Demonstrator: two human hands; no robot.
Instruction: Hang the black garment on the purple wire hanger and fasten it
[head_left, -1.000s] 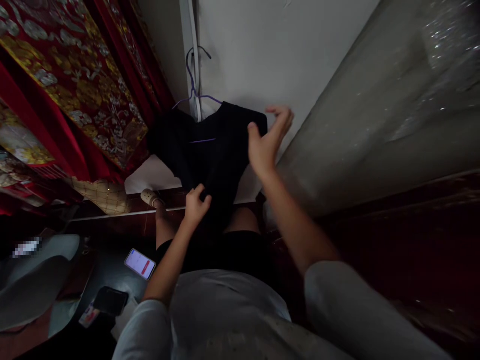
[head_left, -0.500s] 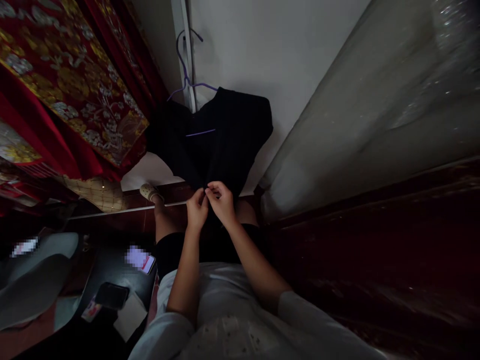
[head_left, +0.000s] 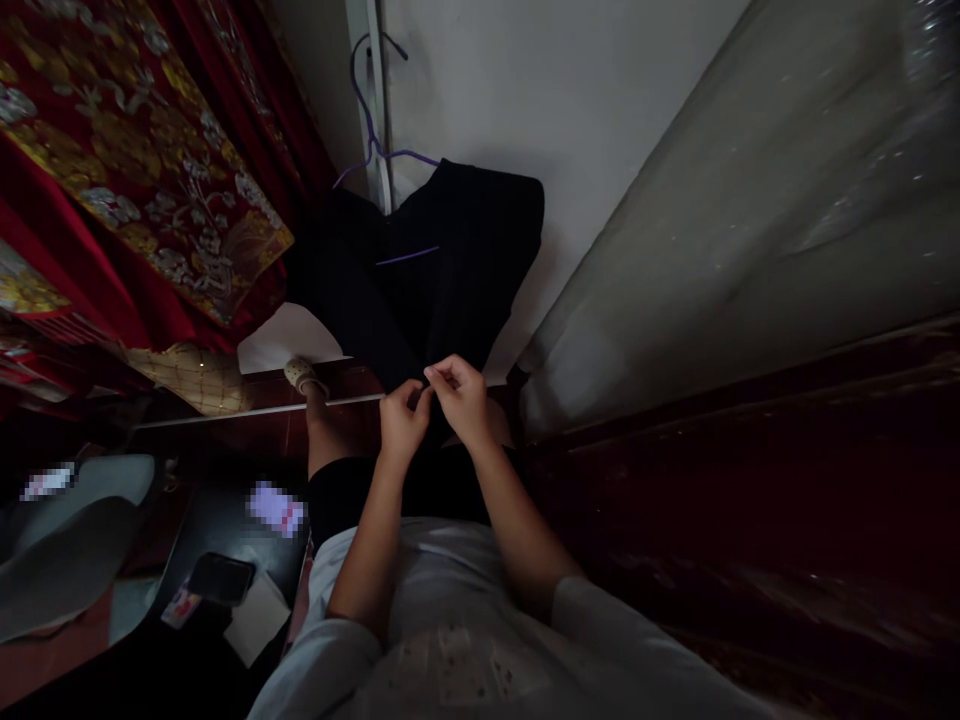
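A black garment [head_left: 442,265] hangs on a purple hanger [head_left: 373,120] hooked over a white vertical bar against the pale wall. Both my hands meet at the garment's lower front. My left hand [head_left: 401,425] pinches the dark cloth with closed fingers. My right hand [head_left: 461,400] pinches the same spot from the right, fingertips touching the left hand's. What sits between the fingertips is too small and dark to make out beyond the cloth itself.
Red and gold embroidered fabric [head_left: 127,150] hangs at the left. A shiny grey sheet [head_left: 720,230] slopes along the right. At the lower left lie a lit phone [head_left: 276,508], a dark phone [head_left: 219,578] and a grey cushion [head_left: 60,550]. My sandalled foot [head_left: 304,376] shows below the garment.
My right hand came down from the garment's right shoulder to its lower front and joined my left hand. Both hands now pinch the cloth, a little higher than half a second ago.
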